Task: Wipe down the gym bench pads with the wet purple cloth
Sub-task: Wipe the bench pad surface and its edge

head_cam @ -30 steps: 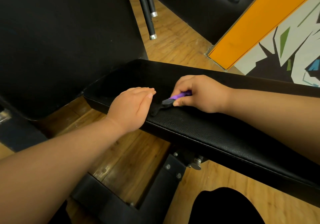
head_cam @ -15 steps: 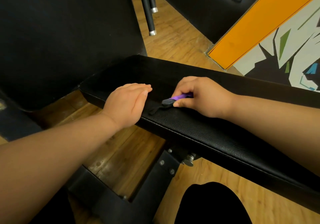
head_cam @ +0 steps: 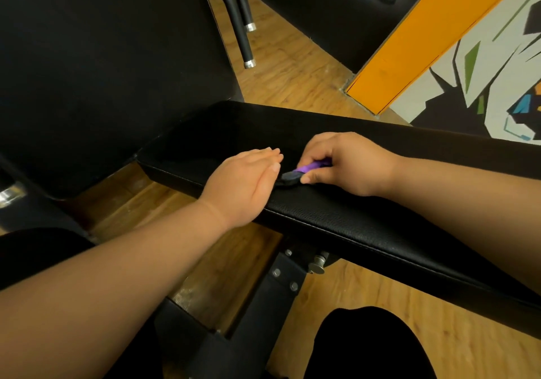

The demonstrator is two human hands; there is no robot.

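Note:
A long black bench pad (head_cam: 366, 226) runs from centre to the lower right. My right hand (head_cam: 348, 163) rests on it and grips a small purple cloth (head_cam: 314, 166) folded tight, with a dark end (head_cam: 289, 177) poking out toward the left. My left hand (head_cam: 246, 185) lies flat on the pad's near edge, fingers straight and together, its thumb side just beside the cloth's dark end. Most of the cloth is hidden inside my right fist.
A large black upright pad (head_cam: 102, 65) stands at the left. Black metal handles with silver caps (head_cam: 248, 62) hang behind it. The bench's black frame (head_cam: 263, 299) sits below on a wooden floor (head_cam: 292, 80). An orange and painted wall (head_cam: 424, 42) is at the right.
My left hand has slid slightly toward the cloth, closing the gap to my right hand. The right hand keeps its hold in the same spot on the pad.

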